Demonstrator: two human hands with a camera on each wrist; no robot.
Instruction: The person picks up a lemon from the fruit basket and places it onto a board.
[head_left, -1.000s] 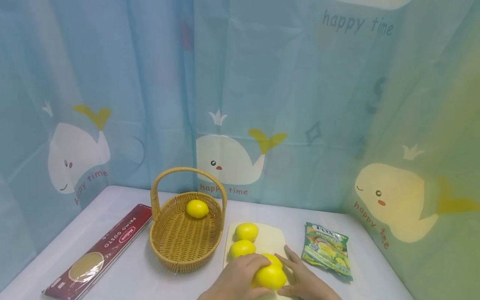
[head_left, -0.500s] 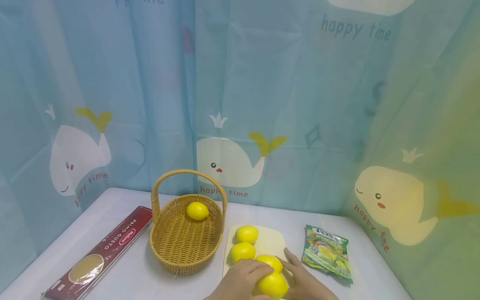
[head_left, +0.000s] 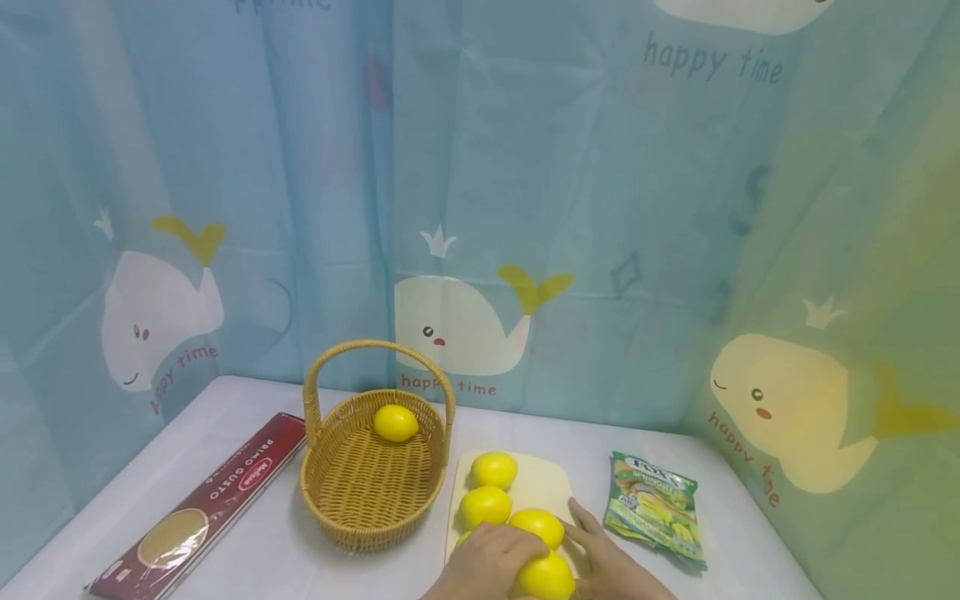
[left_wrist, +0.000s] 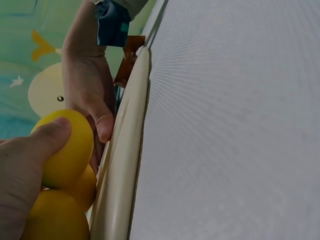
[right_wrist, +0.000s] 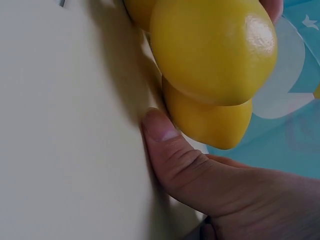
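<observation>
Near the front of the table, my left hand (head_left: 489,560) holds a yellow lemon (head_left: 547,577), its thumb pressed on the skin in the left wrist view. Under and around that lemon (left_wrist: 77,152) are other lemons, partly hidden by the hand. A cream cutting board (head_left: 543,468) bears them, with one lemon (head_left: 493,471) at its far end and another lemon (head_left: 485,507) nearer. On the right side my right hand (head_left: 611,558) extends its fingers beside the lemons. In the right wrist view its thumb (right_wrist: 172,155) rests on the board, close below the held lemon.
A wicker basket (head_left: 371,537) with a tall handle stands left of the board, one lemon (head_left: 396,423) inside. Farther left lies a long dark red pasta packet (head_left: 198,508). Green candy bags (head_left: 654,508) lie on the right. A whale-print curtain (head_left: 585,167) surrounds the table.
My left hand has edged rightward with the held lemon, and part of another lemon now shows at its left side. The right hand stays in nearly the same place.
</observation>
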